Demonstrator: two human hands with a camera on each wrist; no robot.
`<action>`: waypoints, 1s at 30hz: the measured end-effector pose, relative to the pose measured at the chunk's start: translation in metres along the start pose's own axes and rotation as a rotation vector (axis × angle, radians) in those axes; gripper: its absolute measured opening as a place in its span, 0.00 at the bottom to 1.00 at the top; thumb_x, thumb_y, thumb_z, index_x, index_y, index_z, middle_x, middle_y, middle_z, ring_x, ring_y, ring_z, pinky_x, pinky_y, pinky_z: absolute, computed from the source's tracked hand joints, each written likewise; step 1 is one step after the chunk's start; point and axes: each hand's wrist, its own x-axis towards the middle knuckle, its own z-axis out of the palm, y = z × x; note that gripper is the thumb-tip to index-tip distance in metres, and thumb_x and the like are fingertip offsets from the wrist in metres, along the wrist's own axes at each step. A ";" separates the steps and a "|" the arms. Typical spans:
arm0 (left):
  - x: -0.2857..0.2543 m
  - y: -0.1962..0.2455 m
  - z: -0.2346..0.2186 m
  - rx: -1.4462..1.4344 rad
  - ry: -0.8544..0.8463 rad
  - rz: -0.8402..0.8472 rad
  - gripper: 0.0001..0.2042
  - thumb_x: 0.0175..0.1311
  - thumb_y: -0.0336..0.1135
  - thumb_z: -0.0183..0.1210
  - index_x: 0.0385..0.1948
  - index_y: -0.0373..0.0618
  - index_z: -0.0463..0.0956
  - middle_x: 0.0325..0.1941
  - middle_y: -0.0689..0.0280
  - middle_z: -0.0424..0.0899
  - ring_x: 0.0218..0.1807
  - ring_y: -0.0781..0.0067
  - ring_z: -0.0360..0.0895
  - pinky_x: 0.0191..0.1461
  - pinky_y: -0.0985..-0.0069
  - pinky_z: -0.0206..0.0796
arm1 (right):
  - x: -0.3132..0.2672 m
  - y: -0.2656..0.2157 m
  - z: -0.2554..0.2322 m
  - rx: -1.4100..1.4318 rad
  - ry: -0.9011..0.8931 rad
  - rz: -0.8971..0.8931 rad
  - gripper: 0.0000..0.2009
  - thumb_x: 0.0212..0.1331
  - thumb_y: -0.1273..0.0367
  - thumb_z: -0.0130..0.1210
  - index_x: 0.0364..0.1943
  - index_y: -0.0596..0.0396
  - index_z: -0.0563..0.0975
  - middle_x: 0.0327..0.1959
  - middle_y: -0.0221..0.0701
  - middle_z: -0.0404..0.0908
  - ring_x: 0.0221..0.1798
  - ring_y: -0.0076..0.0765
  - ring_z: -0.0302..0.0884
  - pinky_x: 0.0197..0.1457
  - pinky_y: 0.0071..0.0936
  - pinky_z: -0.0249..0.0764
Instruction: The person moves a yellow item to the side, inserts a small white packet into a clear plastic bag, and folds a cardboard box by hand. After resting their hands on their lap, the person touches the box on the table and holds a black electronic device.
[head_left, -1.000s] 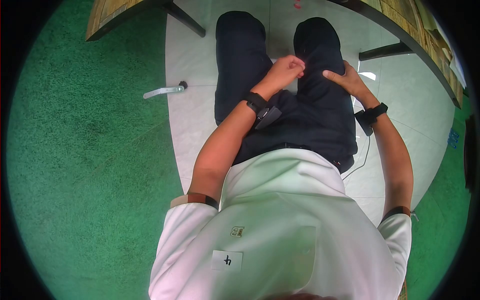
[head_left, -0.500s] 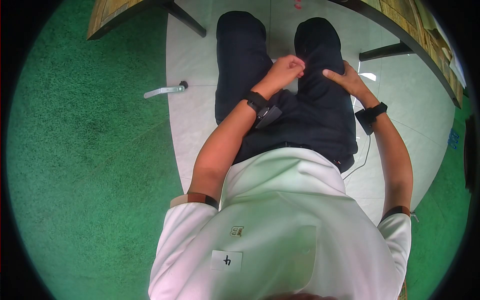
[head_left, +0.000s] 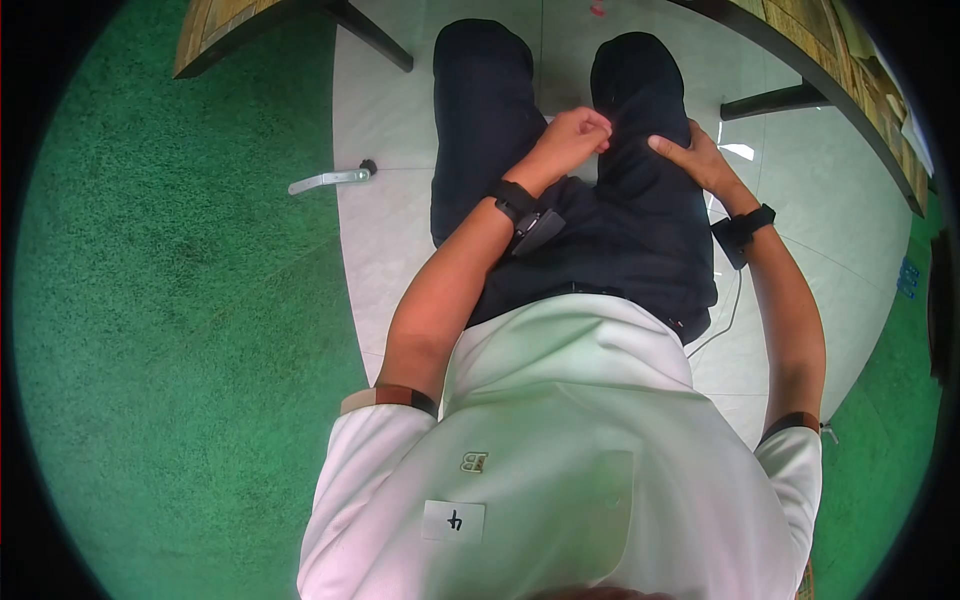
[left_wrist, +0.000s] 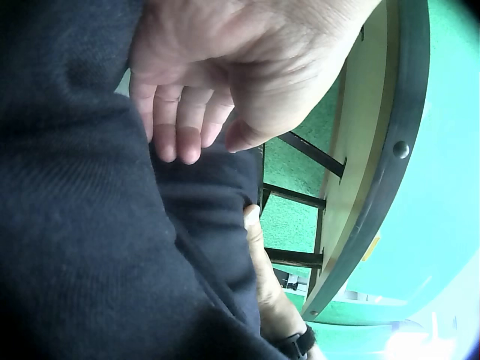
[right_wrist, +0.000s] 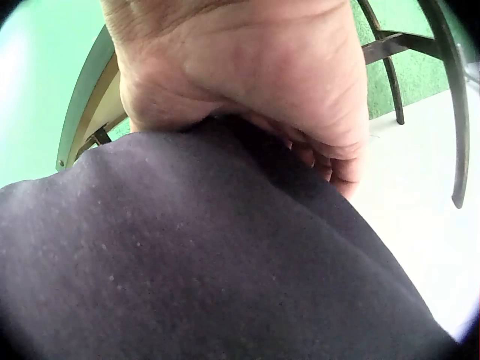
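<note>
My left hand [head_left: 573, 138] hangs over the gap between the thighs, its fingers loosely bent. In the left wrist view this left hand [left_wrist: 240, 67] has nothing between fingers and thumb. On the right thigh of the dark trousers [head_left: 640, 110] rests my right hand [head_left: 705, 165], thumb on top and the other fingers down the outer side. The right wrist view shows the right hand [right_wrist: 255, 75] lying against the dark cloth, its fingers partly hidden behind the leg. Each wrist bears a black strap with a small device.
Wooden tables with dark legs stand ahead on the left [head_left: 230, 35] and right [head_left: 800, 40]. A silver lever with a black knob [head_left: 330, 181] shows left of the legs. Under the seated person are pale tiles [head_left: 390, 130], beside green flooring [head_left: 200, 300]. A thin cable [head_left: 725, 320] hangs by the right wrist.
</note>
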 end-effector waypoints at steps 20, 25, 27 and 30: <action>0.001 -0.003 0.001 -0.042 0.028 0.037 0.11 0.65 0.31 0.57 0.43 0.32 0.77 0.37 0.59 0.84 0.40 0.72 0.82 0.47 0.75 0.75 | 0.004 0.012 0.004 0.095 -0.011 -0.016 0.55 0.47 0.36 0.64 0.65 0.74 0.63 0.58 0.57 0.75 0.61 0.51 0.77 0.64 0.35 0.72; 0.000 -0.001 0.000 0.012 0.005 0.003 0.12 0.69 0.31 0.54 0.48 0.34 0.76 0.40 0.61 0.82 0.43 0.72 0.81 0.50 0.75 0.74 | 0.005 0.015 0.005 0.101 -0.015 -0.007 0.54 0.48 0.36 0.64 0.65 0.73 0.63 0.58 0.57 0.75 0.61 0.51 0.76 0.65 0.35 0.71; 0.000 0.000 0.000 0.012 0.003 0.003 0.12 0.69 0.31 0.54 0.48 0.34 0.76 0.40 0.60 0.82 0.43 0.72 0.81 0.50 0.75 0.74 | 0.005 0.014 0.005 0.115 -0.008 0.002 0.54 0.48 0.36 0.64 0.66 0.72 0.63 0.59 0.56 0.75 0.61 0.50 0.76 0.65 0.35 0.71; 0.000 0.000 0.000 0.008 0.004 0.005 0.12 0.69 0.31 0.54 0.48 0.34 0.76 0.40 0.60 0.82 0.43 0.72 0.81 0.50 0.75 0.74 | 0.004 0.014 0.005 0.137 -0.013 -0.009 0.54 0.49 0.36 0.64 0.66 0.72 0.62 0.59 0.56 0.75 0.62 0.50 0.76 0.66 0.35 0.70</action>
